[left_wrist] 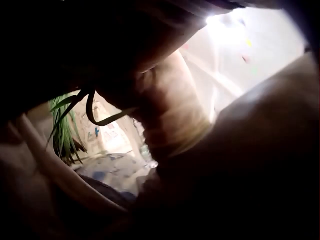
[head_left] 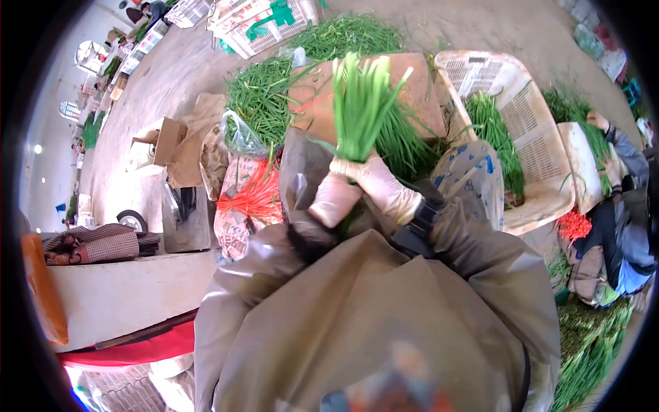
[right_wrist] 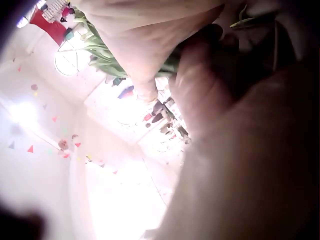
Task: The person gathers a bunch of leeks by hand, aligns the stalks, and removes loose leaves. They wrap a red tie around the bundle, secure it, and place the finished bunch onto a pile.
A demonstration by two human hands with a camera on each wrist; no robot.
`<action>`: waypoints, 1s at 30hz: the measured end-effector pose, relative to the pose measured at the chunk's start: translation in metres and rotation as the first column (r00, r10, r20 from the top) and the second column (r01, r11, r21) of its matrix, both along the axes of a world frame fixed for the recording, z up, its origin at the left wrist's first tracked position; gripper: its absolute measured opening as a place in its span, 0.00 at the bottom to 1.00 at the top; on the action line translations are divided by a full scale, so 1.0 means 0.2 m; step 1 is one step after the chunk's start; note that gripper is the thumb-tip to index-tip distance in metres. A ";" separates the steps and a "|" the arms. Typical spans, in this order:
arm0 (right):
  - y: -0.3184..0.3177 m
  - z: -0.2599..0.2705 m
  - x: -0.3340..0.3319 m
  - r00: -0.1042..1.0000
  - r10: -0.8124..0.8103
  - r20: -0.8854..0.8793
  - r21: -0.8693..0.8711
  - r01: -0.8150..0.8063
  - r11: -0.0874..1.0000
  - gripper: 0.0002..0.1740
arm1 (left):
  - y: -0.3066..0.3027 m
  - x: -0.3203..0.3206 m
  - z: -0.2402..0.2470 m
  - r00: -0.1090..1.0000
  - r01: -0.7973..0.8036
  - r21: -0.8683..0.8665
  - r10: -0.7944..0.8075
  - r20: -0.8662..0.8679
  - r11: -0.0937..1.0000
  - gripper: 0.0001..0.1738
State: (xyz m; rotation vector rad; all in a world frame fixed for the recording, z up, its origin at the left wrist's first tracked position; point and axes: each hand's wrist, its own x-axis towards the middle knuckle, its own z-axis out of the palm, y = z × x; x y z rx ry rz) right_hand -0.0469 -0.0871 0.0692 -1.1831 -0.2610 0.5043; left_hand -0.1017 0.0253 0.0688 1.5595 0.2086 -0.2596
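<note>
A bunch of garlic chives (head_left: pixel 358 110) stands upright in front of my chest, its pale cut ends fanned at the top. My right hand (head_left: pixel 388 187), in a thin whitish glove, grips the bunch low down. Against it, my left hand (head_left: pixel 335 198), gloved the same way, also holds the lower part, and the two hands overlap there. Green stalks (right_wrist: pixel 102 55) come out past the fingers in the right wrist view. Loose leaves (left_wrist: pixel 82 107) hang by the dark, blurred hand in the left wrist view. The lower leaves are mostly hidden behind hands and sleeves.
Behind the bunch is a brown board (head_left: pixel 312 103), with loose chives (head_left: pixel 261 99) heaped to its left. Orange-red ties (head_left: pixel 255 191) lie nearby on a printed sack. At right stands a white plastic crate (head_left: pixel 542 151) holding chives; beyond it another person's hand (head_left: pixel 598 121) touches more greens.
</note>
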 end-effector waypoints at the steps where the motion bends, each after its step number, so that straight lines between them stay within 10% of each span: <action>1: -0.02 0.12 0.03 0.987 -0.035 -0.156 0.095 0.050 0.994 0.22 | -0.08 0.07 0.02 1.000 -0.006 0.474 0.004 0.006 0.881 0.19; 2: -0.04 0.12 0.09 0.972 -0.054 -0.227 0.138 0.087 0.987 0.18 | -0.15 0.12 0.08 1.000 -0.019 0.834 0.014 0.013 0.552 0.28; 5: -0.24 0.16 0.26 0.960 -0.154 -0.236 0.140 0.190 0.972 0.14 | -0.24 0.12 0.28 0.937 0.018 0.768 -0.280 0.211 0.640 0.44; 8: -0.61 0.42 0.36 0.994 -0.058 -0.094 0.139 0.071 0.988 0.20 | -0.03 0.10 0.48 0.532 0.335 0.725 -0.756 0.382 0.602 0.45; 10: -0.86 0.51 0.38 0.995 -0.024 -0.097 -0.043 0.020 0.999 0.22 | 0.11 0.02 0.62 0.908 0.124 0.416 -0.272 0.318 0.901 0.36; 12: -1.01 0.57 0.35 0.999 -0.038 0.011 -0.249 0.040 0.968 0.23 | 0.21 0.06 0.61 0.866 -0.336 0.042 0.291 0.406 0.941 0.38; 16: -0.99 0.54 0.22 0.996 -0.010 0.085 -0.405 0.044 0.913 0.25 | 0.11 0.25 0.32 0.952 0.008 -0.200 0.054 0.303 0.980 0.42; 18: -0.93 0.37 0.20 0.975 0.077 0.206 -0.580 0.058 0.813 0.36 | -0.11 0.39 0.13 0.929 0.252 -0.636 0.001 0.369 0.730 0.42; 20: -0.74 0.58 0.01 0.916 0.210 0.342 -0.906 0.262 0.332 0.44 | -0.24 0.48 0.13 0.954 0.262 -0.865 0.023 0.300 0.428 0.39; 22: -0.74 0.41 -0.05 0.883 0.247 0.399 -0.793 0.197 0.576 0.54 | -0.17 0.57 -0.08 0.989 0.104 -0.944 0.066 0.131 0.312 0.39; 25: -0.75 0.43 -0.05 0.901 0.193 0.387 -0.653 0.121 0.747 0.44 | -0.13 0.65 -0.17 0.999 0.042 -0.957 0.019 0.050 0.286 0.49; 30: -0.69 0.31 0.05 0.875 0.163 0.457 -0.711 0.249 0.658 0.22 | -0.09 0.70 -0.24 0.996 0.084 -0.968 -0.001 0.086 0.237 0.43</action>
